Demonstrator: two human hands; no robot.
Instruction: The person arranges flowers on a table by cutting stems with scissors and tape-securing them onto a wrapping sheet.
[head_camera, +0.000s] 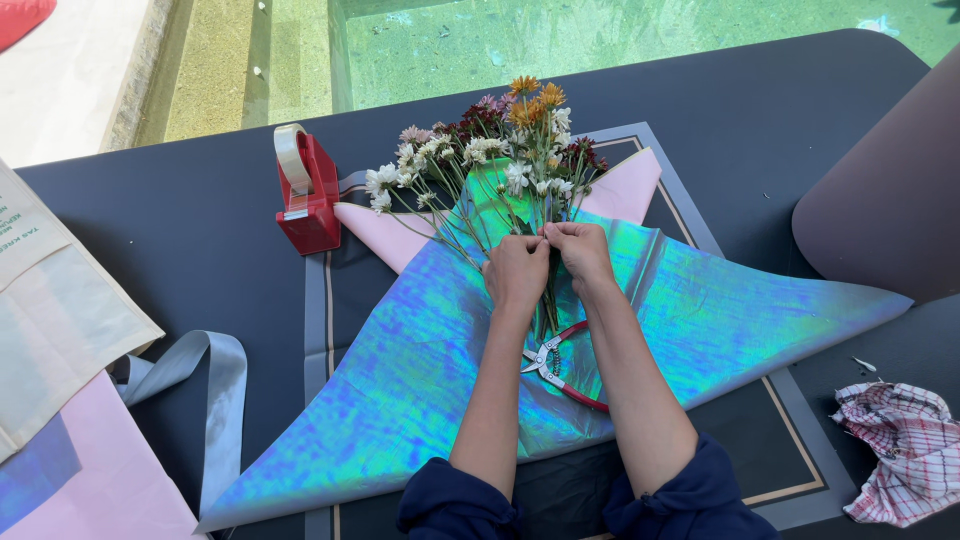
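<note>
- A dark table (200, 230) is seen filling most of the view; beyond its far edge, green water in what looks like a pool is seen, with pale paving at far left.
- A large iridescent sheet (400, 370) is spread across the table's middle, laid over a dark bordered sheet (318, 330) and a pink sheet (375, 232). It is judged thin, slick and easily creased, so it would best be taken at the edges.
- A roll of mauve paper (885, 190) is seen at the right edge.
- A cream bag (50, 300) and a grey ribbon (215, 385) are seen at near left.
- The flowers (490, 150) lie on the iridescent sheet at centre, heads pointing far. They are judged light and fragile, with thin bendable stems; the stems where they gather, below the heads, are the place to hold.
- The left hand (515, 272) and right hand (580, 255) are set side by side, touching, fingers curled and pinched on the gathered stems.
- A red tape dispenser (305, 190) stands far left of the flowers.
- A checked cloth (890, 450) is crumpled at near right.
- Red-handled shears (558, 365) lie between the forearms.
</note>
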